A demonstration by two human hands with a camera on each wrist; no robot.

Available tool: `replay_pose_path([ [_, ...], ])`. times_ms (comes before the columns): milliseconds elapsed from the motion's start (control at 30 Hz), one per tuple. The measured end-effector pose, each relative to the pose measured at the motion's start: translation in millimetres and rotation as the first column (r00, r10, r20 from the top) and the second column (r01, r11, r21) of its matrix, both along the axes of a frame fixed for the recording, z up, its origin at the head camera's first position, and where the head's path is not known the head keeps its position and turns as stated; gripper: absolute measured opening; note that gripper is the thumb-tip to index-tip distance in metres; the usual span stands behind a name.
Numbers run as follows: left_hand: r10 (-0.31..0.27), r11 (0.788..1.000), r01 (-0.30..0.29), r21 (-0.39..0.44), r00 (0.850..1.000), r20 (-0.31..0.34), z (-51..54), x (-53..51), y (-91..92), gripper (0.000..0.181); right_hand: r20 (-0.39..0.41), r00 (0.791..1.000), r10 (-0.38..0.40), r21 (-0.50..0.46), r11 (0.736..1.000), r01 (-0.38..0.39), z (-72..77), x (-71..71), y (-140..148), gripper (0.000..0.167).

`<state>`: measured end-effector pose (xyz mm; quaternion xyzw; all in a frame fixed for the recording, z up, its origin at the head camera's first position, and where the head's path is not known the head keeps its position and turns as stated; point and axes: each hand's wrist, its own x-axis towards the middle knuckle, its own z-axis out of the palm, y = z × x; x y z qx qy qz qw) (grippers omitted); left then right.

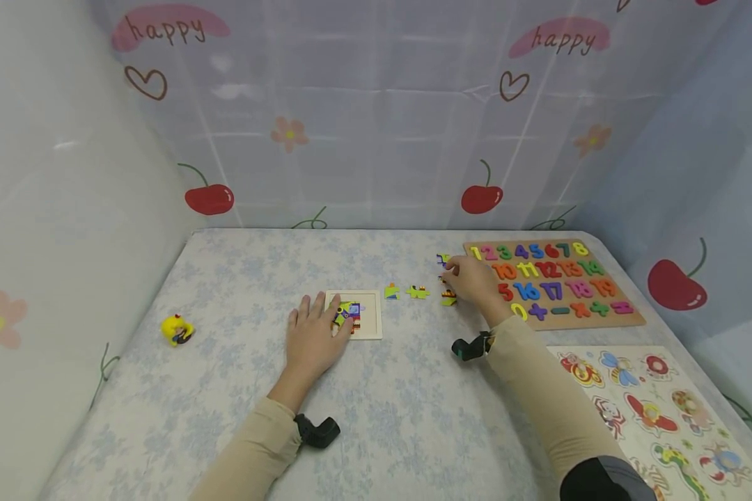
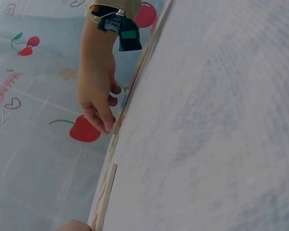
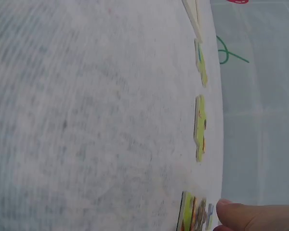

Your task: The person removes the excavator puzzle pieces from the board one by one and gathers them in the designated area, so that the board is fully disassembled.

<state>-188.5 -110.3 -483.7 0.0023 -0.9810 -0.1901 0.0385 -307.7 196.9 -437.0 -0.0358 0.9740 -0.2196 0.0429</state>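
Note:
My left hand (image 1: 314, 330) rests with spread fingers on a small square wooden puzzle tray (image 1: 368, 335). Part of a colourful picture, in purple, yellow and green, shows inside it beside the thumb. Over to the right, my right hand (image 1: 473, 282) reaches down with bent fingers among jigsaw pieces. One purple piece (image 1: 443, 259) lies just beyond the fingertips and a yellow-brown piece (image 1: 448, 299) just nearer. Another piece is partly hidden at the fingertips; whether they pinch it is unclear. Seen from the right wrist, the thumb (image 3: 231, 214) is close to these pieces.
Two more green-yellow pieces, one with blue (image 1: 391, 291) and one wider (image 1: 418, 292), lie between the hands. A number board (image 1: 564, 321) stands at the right, behind a picture board (image 1: 648, 390). A small yellow toy figure (image 1: 177, 330) sits at the left.

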Motion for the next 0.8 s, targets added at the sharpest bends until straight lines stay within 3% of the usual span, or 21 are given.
replay_pose_path([
  [467, -0.011, 1.0, 0.011, 0.007, 1.0, 0.007, -2.0, 0.0, -1.2, 0.067, -0.039, 0.987, 0.157, -0.055, 0.986, -0.159, 19.6, 27.1, -66, 0.028],
  [800, -0.008, 1.0, 0.008, 0.009, 1.0, -0.002, 0.3, 1.4, -1.2, 0.067, -0.049, 0.95, 0.308, -0.033, 0.95, -0.309, 11.3, 42.3, -111, 0.026],
])
